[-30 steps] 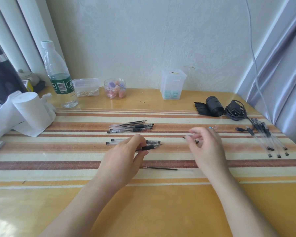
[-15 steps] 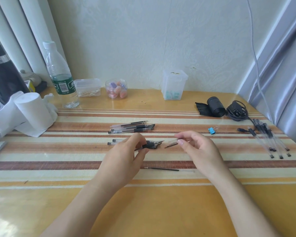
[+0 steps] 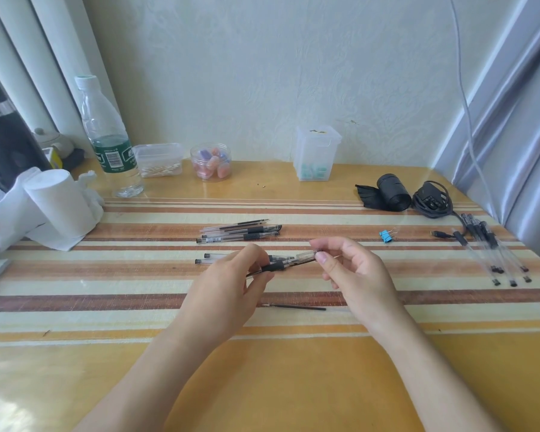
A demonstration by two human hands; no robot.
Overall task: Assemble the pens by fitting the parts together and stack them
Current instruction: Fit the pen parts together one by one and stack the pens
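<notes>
My left hand [image 3: 228, 288] grips a pen with a black rubber grip [image 3: 273, 267] just above the striped mat. My right hand [image 3: 356, 275] pinches a clear pen cap [image 3: 306, 256] that sits over the pen's tip end. A loose black refill [image 3: 296, 306] lies on the mat below both hands. Two clear pen barrels [image 3: 212, 258] lie behind my left hand, partly hidden. A group of pens and parts [image 3: 240, 233] lies farther back at the centre. Several assembled pens [image 3: 493, 254] lie side by side at the right.
A blue binder clip [image 3: 386, 236] lies right of my hands. A black roll [image 3: 392, 192] and a coiled black cable [image 3: 432, 201] sit at the back right. A water bottle [image 3: 108, 141], small plastic containers [image 3: 211, 162] and a paper roll [image 3: 60, 204] stand at the back and left.
My right hand picked up a clear cap near the binder clip, carried it left and brought it onto the tip of the pen held in my left hand.
</notes>
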